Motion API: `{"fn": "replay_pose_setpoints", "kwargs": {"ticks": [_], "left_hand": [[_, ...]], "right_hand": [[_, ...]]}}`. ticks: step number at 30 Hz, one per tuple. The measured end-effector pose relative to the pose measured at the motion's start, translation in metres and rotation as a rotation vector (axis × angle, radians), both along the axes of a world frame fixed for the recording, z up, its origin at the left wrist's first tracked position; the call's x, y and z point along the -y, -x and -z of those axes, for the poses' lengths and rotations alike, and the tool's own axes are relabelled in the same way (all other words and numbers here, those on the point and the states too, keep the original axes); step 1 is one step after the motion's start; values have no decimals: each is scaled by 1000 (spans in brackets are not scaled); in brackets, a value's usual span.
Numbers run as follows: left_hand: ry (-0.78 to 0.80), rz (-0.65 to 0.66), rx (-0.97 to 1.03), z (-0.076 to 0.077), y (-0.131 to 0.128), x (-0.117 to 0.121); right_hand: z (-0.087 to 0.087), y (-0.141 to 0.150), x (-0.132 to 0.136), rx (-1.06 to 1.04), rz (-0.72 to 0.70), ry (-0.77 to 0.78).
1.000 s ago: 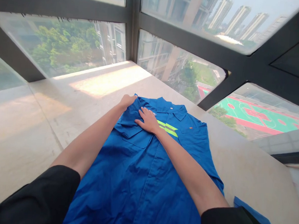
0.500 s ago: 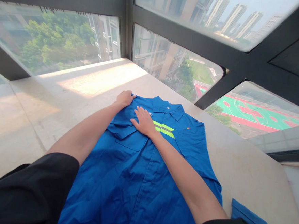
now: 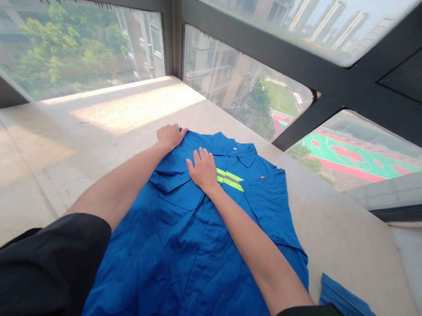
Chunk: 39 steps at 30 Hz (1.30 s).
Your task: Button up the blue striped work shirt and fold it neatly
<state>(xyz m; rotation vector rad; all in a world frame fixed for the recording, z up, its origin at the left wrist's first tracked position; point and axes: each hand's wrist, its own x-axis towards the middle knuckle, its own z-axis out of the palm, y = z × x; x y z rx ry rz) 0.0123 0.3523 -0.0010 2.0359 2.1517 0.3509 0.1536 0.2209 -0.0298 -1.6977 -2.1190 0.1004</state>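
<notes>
A blue work shirt (image 3: 190, 253) with a yellow-green reflective stripe (image 3: 230, 180) lies face up on a pale stone window ledge (image 3: 70, 148), its collar pointing toward the glass. My left hand (image 3: 169, 136) rests at the shirt's left shoulder edge with its fingers curled onto the fabric. My right hand (image 3: 202, 168) lies flat on the chest just below the collar, fingers spread. Both of my arms reach out of black sleeves.
Large windows with dark frames (image 3: 262, 46) close off the far side of the ledge. A second piece of blue cloth (image 3: 352, 312) lies at the lower right. Bare sunlit ledge stretches away to the left of the shirt.
Both hands stayed at the shirt's shoulder and chest. The view shifted slightly, so the shirt and hands now sit a little lower left in the picture.
</notes>
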Motion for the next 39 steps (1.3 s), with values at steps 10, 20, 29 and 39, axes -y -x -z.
{"fn": "replay_pose_setpoints", "kwargs": {"ticks": [10,20,29,39], "left_hand": [[-173,455,-73,-19,-28,61],[-75,562,-178,23,3,61],[-64,565,-192,23,4,59],[-10,541,-287,7,-7,68]], "right_hand": [[-6,0,-2,52,-1,63],[-1,1,-1,125,8,33],[1,-10,0,211,-71,63],[-8,-38,26,309,-93,73]]}}
